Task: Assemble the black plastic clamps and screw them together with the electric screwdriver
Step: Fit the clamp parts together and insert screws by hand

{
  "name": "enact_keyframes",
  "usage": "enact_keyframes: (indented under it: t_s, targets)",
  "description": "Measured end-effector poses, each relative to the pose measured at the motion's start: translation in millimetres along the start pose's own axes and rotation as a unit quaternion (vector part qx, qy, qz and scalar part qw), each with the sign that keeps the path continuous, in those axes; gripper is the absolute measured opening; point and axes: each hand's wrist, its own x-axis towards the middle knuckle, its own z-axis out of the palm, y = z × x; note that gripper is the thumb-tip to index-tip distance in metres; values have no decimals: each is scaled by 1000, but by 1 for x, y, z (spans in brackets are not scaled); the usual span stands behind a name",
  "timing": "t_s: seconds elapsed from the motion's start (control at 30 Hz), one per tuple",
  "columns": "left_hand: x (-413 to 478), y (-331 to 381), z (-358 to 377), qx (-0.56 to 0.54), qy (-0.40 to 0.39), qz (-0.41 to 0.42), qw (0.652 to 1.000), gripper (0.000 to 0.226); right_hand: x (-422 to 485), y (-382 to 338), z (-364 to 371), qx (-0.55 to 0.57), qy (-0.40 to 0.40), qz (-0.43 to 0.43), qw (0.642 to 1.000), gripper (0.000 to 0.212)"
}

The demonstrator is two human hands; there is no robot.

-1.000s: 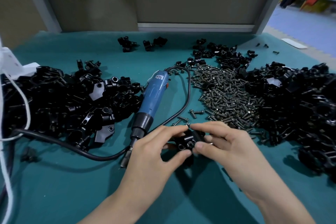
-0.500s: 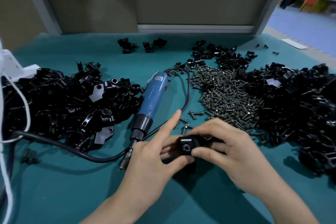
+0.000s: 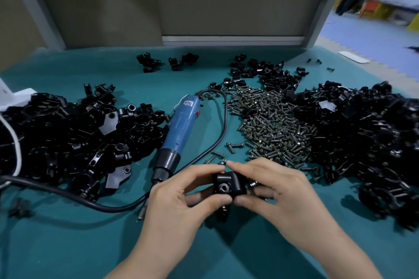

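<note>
Clamp [image 3: 229,184] pinched between both hands, just above the teal mat [image 3: 68,244].
Electric screwdriver [image 3: 181,129] lies flat, long axis near-far, bit end toward the person (blue body, black collar). Left hand [image 3: 181,199] and right hand [image 3: 283,192] grip the clamp: black, blocky, round hole facing the camera. Screw pile [image 3: 272,129] far right.

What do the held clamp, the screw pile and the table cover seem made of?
The clamp looks like moulded black plastic, semi-gloss with soft highlights. The screw pile: likely metal, dull greyish glints. The table cover: matte teal, perhaps rubber or fabric.
</note>
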Motion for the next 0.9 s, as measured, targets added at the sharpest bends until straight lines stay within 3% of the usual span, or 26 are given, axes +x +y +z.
enact_keyframes:
  t_s: [0.4, 0.53, 0.7, 0.9]
  targets:
    - [0, -2, 1, 44, -6, -48, 998, 41, 7, -3, -4, -93, -2, -36, 995, 41]
    - [0, -2, -1, 109, 6, -50, 993, 42, 10, -7, -6, -58, -4, 2, 998, 45]
    - [2, -1, 2, 22, 13, -111, 993, 38, 9, -6, -6, -2, -1, 29, 1000, 40]
    - [2, 0, 2, 29, 1, -116, 993, 43, 6, -3, -6, 11, 15, 63, 998, 31]
